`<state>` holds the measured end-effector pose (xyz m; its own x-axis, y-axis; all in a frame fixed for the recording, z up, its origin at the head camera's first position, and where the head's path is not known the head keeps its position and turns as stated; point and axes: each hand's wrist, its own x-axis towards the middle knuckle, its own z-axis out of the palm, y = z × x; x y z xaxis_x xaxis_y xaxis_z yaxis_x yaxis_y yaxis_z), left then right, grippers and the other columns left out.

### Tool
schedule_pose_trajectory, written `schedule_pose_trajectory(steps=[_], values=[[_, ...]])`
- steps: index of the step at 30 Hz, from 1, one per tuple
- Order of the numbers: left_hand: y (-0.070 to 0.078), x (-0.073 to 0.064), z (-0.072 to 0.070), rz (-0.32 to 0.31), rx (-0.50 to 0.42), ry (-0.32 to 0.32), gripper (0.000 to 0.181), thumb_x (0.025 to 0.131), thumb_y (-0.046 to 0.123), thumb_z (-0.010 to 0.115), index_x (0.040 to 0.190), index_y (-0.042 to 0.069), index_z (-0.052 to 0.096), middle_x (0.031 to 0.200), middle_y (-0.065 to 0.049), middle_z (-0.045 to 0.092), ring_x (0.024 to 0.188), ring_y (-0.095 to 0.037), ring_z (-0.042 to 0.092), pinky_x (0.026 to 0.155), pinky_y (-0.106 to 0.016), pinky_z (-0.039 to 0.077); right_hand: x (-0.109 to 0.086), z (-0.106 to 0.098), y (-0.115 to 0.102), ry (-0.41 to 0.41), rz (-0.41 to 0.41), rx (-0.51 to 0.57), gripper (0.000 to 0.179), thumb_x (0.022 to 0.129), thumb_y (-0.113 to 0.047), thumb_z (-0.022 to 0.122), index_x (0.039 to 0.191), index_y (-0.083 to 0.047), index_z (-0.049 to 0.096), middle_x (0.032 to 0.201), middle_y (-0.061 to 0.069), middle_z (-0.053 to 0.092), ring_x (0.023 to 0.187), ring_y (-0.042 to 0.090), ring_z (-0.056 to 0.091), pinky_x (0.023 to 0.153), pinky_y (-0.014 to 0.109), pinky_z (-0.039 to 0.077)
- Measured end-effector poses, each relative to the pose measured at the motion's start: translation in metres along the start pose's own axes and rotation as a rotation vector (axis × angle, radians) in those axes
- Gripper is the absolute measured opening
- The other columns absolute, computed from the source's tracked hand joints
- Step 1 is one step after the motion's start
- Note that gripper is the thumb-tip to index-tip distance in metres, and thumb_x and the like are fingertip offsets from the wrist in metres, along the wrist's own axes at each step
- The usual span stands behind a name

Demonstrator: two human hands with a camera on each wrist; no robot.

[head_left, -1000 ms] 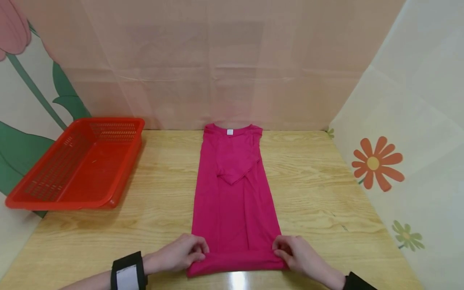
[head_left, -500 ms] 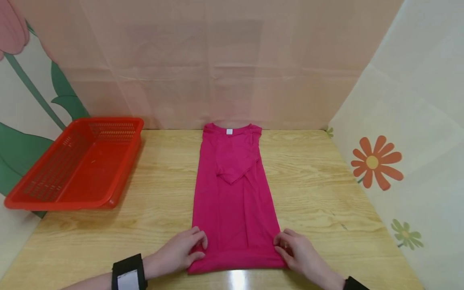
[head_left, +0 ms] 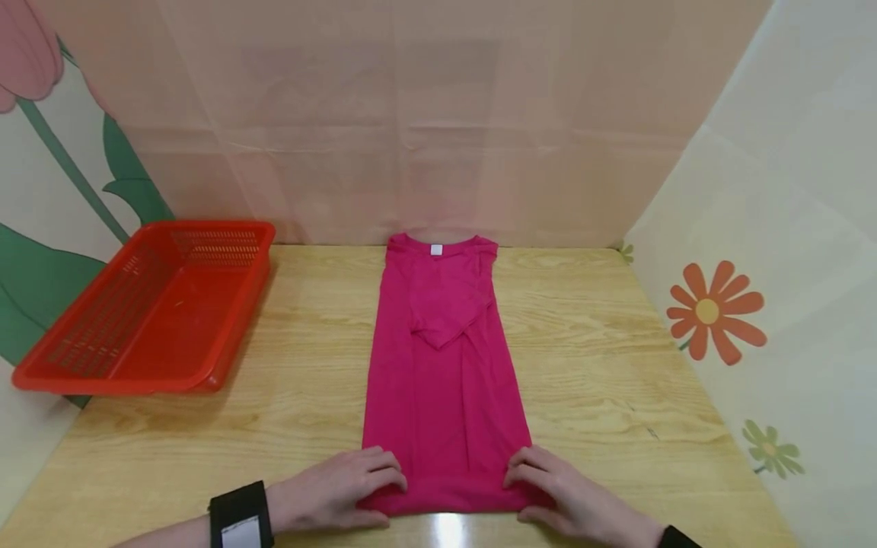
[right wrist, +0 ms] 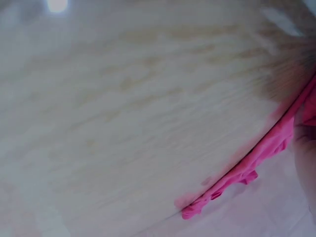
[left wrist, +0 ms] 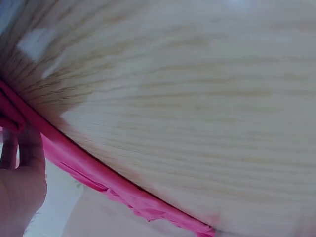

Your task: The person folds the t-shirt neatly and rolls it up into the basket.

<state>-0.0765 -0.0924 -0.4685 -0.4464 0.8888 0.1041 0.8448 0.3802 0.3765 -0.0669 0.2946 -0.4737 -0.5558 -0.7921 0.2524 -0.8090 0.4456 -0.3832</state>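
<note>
A magenta shirt [head_left: 438, 396] lies lengthwise on the table, its neckline with a white label at the far end. Its sides and sleeves are folded inward, and the near end is turned up into a thick rolled fold. At that fold's left end my left hand [head_left: 339, 487] has its fingers over the top and its thumb at the near edge. My right hand [head_left: 569, 491] grips the right end the same way. Both wrist views show the shirt's edge running low along the table, with part of the left hand [left wrist: 22, 182] and right hand [right wrist: 305, 153] beside it.
A red plastic basket [head_left: 226, 335] with perforated walls stands on the left of the wooden table [head_left: 589, 365]. A pinkish sheet [head_left: 438, 137] hangs behind the table's far edge, and flower-printed panels flank both sides.
Both hands have shifted inward along the rolled fold. Their fingers now reach over its top and the thumbs have slid down to the near edge. The basket stays in place.
</note>
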Motion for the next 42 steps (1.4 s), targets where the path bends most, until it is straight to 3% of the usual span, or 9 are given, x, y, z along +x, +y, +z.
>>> schedule_pose_trajectory(steps=[6, 15, 21, 26, 30, 34, 38, 42], values=[[0.0, -0.001, -0.003, -0.015, 0.007, 0.014, 0.022, 0.1, 0.027, 0.063, 0.12, 0.02, 0.068, 0.105, 0.009, 0.067, 0.094, 0.003, 0.06, 0.084, -0.013, 0.051, 0.003, 0.001, 0.006, 0.059, -0.035, 0.015, 0.021, 0.089, -0.016, 0.076, 0.107, -0.023, 0.066, 0.099, -0.015, 0.062, 0.088, -0.005, 0.058, 0.078, 0.007, 0.046], [-0.008, -0.001, -0.007, -0.072, -0.227, 0.01, 0.022, 0.104, 0.021, 0.054, 0.115, 0.012, 0.071, 0.092, 0.01, 0.072, 0.081, 0.012, 0.056, 0.076, -0.006, 0.047, 0.006, -0.003, 0.009, 0.074, 0.008, 0.05, 0.013, 0.088, -0.008, 0.076, 0.098, -0.015, 0.071, 0.085, -0.012, 0.07, 0.079, -0.009, 0.06, 0.067, 0.006, 0.046], [-0.014, 0.001, -0.007, -0.244, -0.433, -0.028, 0.024, 0.104, 0.023, 0.055, 0.115, 0.01, 0.072, 0.075, 0.017, 0.055, 0.065, 0.01, 0.041, 0.064, -0.011, 0.044, 0.008, -0.008, 0.01, 0.008, 0.202, 0.197, 0.008, 0.091, -0.011, 0.073, 0.098, -0.009, 0.075, 0.086, -0.006, 0.075, 0.078, -0.009, 0.058, 0.065, 0.013, 0.05], [-0.015, 0.003, -0.009, -0.375, -0.572, -0.024, 0.025, 0.104, 0.022, 0.054, 0.115, 0.009, 0.072, 0.083, 0.016, 0.062, 0.07, 0.008, 0.047, 0.069, -0.015, 0.046, 0.013, -0.013, 0.01, -0.037, 0.339, 0.255, 0.01, 0.093, -0.017, 0.071, 0.098, -0.008, 0.074, 0.088, -0.007, 0.073, 0.079, -0.008, 0.056, 0.065, 0.019, 0.051], [-0.01, 0.006, -0.012, -0.455, -0.611, -0.014, 0.022, 0.103, 0.017, 0.055, 0.114, 0.007, 0.072, 0.091, 0.009, 0.067, 0.078, 0.004, 0.051, 0.076, -0.018, 0.047, 0.017, -0.016, 0.009, -0.065, 0.414, 0.333, 0.01, 0.095, -0.019, 0.069, 0.097, -0.01, 0.073, 0.084, -0.01, 0.068, 0.074, -0.008, 0.051, 0.063, 0.019, 0.048], [-0.007, 0.009, -0.014, -0.513, -0.637, 0.004, 0.016, 0.103, 0.014, 0.055, 0.112, 0.01, 0.069, 0.086, 0.005, 0.064, 0.074, 0.002, 0.05, 0.072, -0.019, 0.045, 0.021, -0.017, 0.011, -0.087, 0.51, 0.418, 0.01, 0.095, -0.02, 0.069, 0.096, -0.011, 0.07, 0.08, -0.009, 0.064, 0.068, -0.006, 0.049, 0.059, 0.019, 0.045], [-0.006, 0.01, -0.013, -0.52, -0.638, 0.054, 0.011, 0.101, 0.01, 0.057, 0.11, 0.011, 0.064, 0.079, 0.004, 0.06, 0.067, 0.002, 0.048, 0.064, -0.018, 0.043, 0.023, -0.015, 0.012, -0.038, 0.589, 0.427, 0.012, 0.093, -0.021, 0.071, 0.092, -0.011, 0.065, 0.075, -0.007, 0.06, 0.062, -0.005, 0.049, 0.054, 0.019, 0.044], [-0.006, 0.012, -0.013, -0.561, -0.626, 0.092, 0.01, 0.099, 0.008, 0.061, 0.109, 0.011, 0.061, 0.085, 0.003, 0.061, 0.069, -0.001, 0.05, 0.063, -0.018, 0.042, 0.024, -0.012, 0.012, 0.033, 0.639, 0.399, 0.014, 0.091, -0.02, 0.074, 0.088, -0.011, 0.064, 0.074, -0.005, 0.059, 0.062, -0.004, 0.048, 0.053, 0.019, 0.045]])
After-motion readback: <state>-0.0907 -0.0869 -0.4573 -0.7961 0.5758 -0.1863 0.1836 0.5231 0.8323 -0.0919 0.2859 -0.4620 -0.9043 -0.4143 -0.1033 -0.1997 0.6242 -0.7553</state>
